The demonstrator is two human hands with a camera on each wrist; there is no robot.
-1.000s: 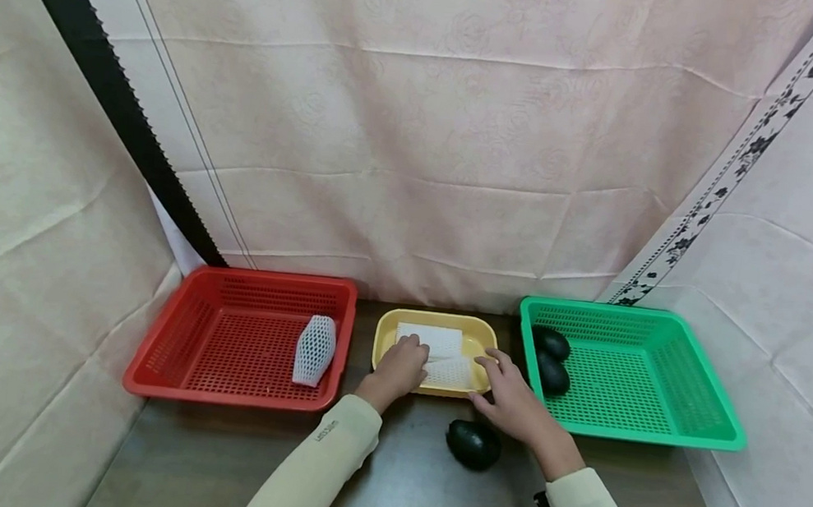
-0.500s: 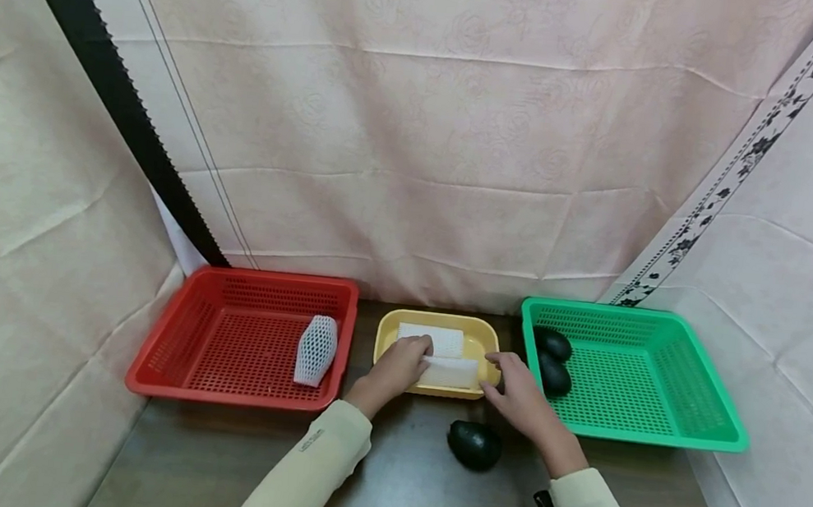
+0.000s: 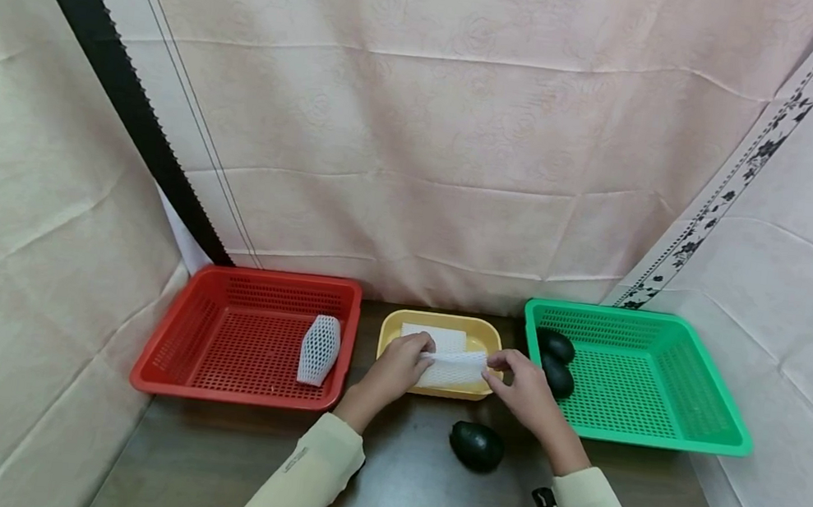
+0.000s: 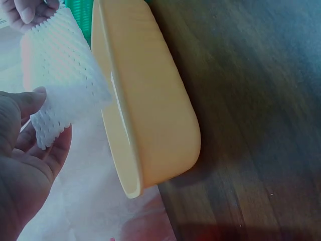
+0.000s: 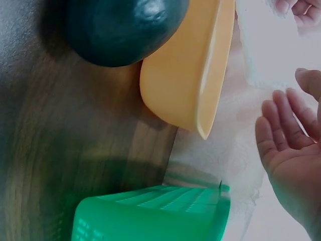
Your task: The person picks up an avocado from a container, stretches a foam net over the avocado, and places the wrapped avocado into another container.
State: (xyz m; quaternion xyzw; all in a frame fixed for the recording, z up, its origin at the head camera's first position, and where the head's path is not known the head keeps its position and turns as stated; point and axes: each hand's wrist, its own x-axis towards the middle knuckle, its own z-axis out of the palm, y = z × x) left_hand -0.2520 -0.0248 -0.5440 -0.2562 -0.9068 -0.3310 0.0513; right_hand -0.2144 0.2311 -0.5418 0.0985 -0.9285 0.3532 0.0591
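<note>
Lower centre, my left hand [image 3: 398,367] pinches the net [image 3: 454,368], seemingly steadying it for my right hand [image 3: 524,388], fingers parted.

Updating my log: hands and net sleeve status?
Left hand pinches white net sleeve; right hand at its other end, grip unclear. Dark fruit on table, not blocking.

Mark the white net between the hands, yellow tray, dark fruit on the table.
White net [image 4: 64,75], left wrist view, middle of its mesh
Yellow tray [image 4: 155,100], left wrist view, outer side wall
Dark fruit [image 3: 477,448], head view, middle of its skin
</note>
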